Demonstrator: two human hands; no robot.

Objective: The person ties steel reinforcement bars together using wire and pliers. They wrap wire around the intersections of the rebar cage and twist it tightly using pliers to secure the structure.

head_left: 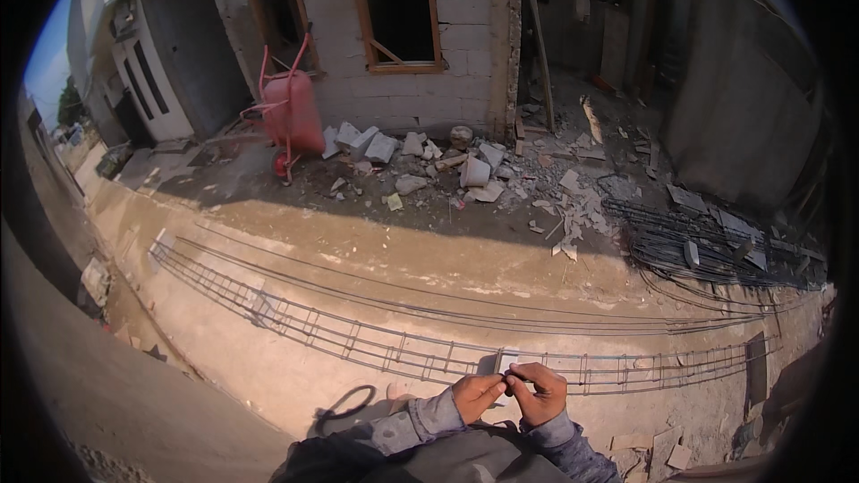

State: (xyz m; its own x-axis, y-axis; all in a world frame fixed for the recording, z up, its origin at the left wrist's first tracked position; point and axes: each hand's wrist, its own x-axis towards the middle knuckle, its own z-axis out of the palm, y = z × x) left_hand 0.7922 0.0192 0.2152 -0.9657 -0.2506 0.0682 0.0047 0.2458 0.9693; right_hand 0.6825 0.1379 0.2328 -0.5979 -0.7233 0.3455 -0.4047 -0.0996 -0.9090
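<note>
My left hand [479, 396] and my right hand [542, 394] meet low in the middle, just in front of my body. Both are closed, fingertips pinched around a small dark object [510, 384]; its kind is too small to make out. Just beyond them lies a long rebar cage [362, 340] of thin bars tied with square stirrups, stretching from far left to right along the ground. A pale block [507, 361] sits under the cage by my hands, partly hidden by them.
Long loose rebars [420, 310] lie beyond the cage. A heap of dark rods [689, 250] is at right. A red wheelbarrow [293, 114] stands tipped up against the block wall, beside rubble and a white bucket [475, 172]. A dark loop [347, 402] lies left of me.
</note>
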